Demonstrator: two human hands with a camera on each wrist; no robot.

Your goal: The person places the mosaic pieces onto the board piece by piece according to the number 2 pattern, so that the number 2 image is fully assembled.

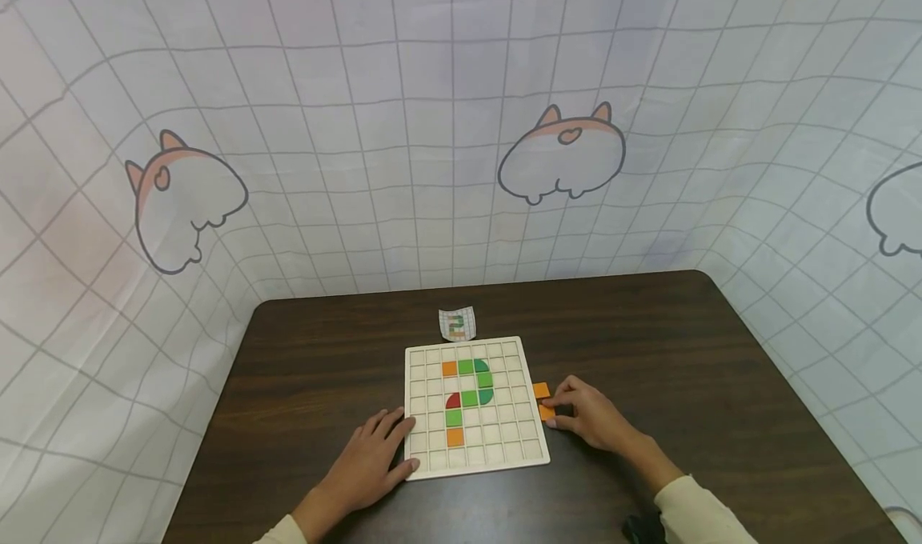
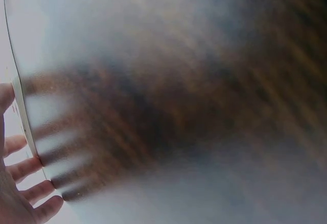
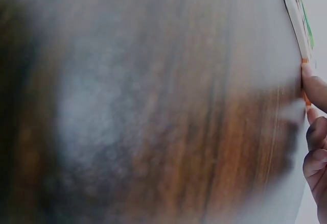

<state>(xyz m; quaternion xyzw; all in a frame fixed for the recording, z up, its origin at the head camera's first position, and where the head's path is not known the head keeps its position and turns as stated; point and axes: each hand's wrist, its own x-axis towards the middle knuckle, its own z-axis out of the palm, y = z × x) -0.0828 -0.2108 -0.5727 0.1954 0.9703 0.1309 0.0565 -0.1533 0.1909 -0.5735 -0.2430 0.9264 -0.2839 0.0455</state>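
A cream gridded board [image 1: 504, 442] lies on the dark wooden table. Orange, green and red tiles form a winding line in its cells, with a quarter-round red tile [image 1: 453, 401] at one bend. My left hand [image 1: 367, 460] rests with spread fingers at the board's left edge; fingertips and thumb also meet that edge in the left wrist view. Beside the right edge, two orange square tiles lie on the table. My right hand [image 1: 594, 418] pinches the nearer orange tile [image 1: 547, 412] between thumb and index finger. The other orange tile [image 1: 541, 390] sits just beyond it.
A small printed card [image 1: 457, 325] with a coloured grid pattern stands behind the board's far edge. Near the right forearm is a dark object [image 1: 641, 530], partly out of frame. A white checked curtain [image 1: 432, 168] hangs around the table's back and sides.
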